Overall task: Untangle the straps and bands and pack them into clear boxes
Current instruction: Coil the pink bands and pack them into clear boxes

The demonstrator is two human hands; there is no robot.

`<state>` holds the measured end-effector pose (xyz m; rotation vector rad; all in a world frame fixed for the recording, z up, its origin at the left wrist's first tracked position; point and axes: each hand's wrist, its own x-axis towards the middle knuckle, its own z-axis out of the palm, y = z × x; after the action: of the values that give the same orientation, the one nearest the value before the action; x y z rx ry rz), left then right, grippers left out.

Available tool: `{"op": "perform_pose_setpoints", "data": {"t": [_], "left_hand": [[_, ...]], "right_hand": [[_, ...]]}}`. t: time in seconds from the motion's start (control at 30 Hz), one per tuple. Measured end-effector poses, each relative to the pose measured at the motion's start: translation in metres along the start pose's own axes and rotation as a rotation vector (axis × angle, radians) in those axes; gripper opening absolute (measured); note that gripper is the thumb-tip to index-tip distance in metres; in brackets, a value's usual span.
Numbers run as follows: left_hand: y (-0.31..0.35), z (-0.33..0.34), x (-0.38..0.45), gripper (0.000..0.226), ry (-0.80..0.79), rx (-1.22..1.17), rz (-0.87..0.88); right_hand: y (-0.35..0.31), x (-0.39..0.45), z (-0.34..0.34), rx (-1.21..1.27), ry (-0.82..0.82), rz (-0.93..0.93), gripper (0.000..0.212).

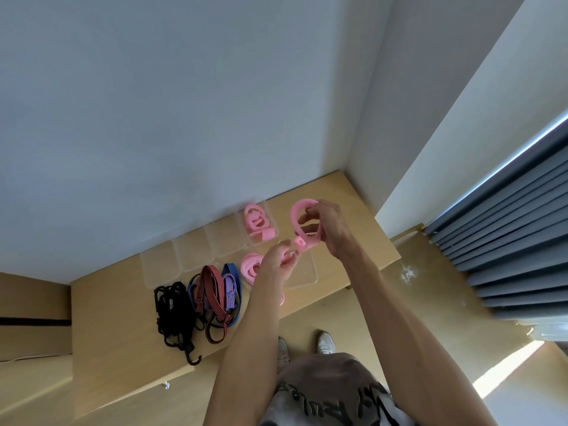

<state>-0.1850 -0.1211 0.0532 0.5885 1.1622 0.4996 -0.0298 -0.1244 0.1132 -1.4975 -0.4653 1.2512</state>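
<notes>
A pink band is held up above the wooden table. My right hand grips its big loop, and my left hand pinches its lower end. A clear box by the wall holds coiled pink bands. More pink bands lie on the table beside my left hand. A tangle of red and blue striped straps sits to the left, with black hooked cords beside it. Three clear boxes with nothing visible in them stand along the wall.
Another clear box lies under my hands near the table's right end. The white wall runs behind the boxes. Grey curtains hang at the right. My shoes stand on the wooden floor below the table edge.
</notes>
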Motion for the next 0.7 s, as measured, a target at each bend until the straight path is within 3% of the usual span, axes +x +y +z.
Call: {"op": "perform_pose_setpoints", "data": {"t": [0.07,0.1,0.17,0.23,0.33,0.43,0.53,0.63,0.7], "left_hand": [[0.011,0.005,0.000,0.026,0.047,0.062,0.072],[0.020,0.009,0.005,0.024,0.089,-0.042,0.031],[0.037,0.019,0.017,0.046,0.120,-0.136,-0.017],[0.048,0.023,0.019,0.058,0.143,-0.006,0.078],[0.064,0.027,0.018,0.044,0.067,0.046,0.190],[0.077,0.034,0.020,0.029,0.036,0.177,0.326],[0.079,0.034,0.019,0.030,0.011,0.229,0.408],[0.079,0.037,0.018,0.025,0.027,0.218,0.417],[0.080,0.038,0.017,0.019,0.044,0.099,0.335]], "right_hand": [[0.000,0.002,-0.004,-0.035,0.049,-0.011,0.020],[0.001,0.002,-0.006,-0.060,0.057,-0.015,0.025],[0.002,0.003,-0.007,-0.153,0.047,-0.008,0.036],[0.005,0.003,-0.005,-0.254,0.032,0.002,0.033],[0.011,0.003,0.001,-0.389,0.046,-0.013,0.020],[0.016,0.004,0.001,-0.354,0.121,-0.045,0.016],[0.015,0.007,0.000,-0.341,0.212,-0.111,0.014],[0.014,0.008,0.002,-0.356,0.281,-0.160,0.011],[0.015,0.009,0.002,-0.379,0.358,-0.182,0.010]]}}
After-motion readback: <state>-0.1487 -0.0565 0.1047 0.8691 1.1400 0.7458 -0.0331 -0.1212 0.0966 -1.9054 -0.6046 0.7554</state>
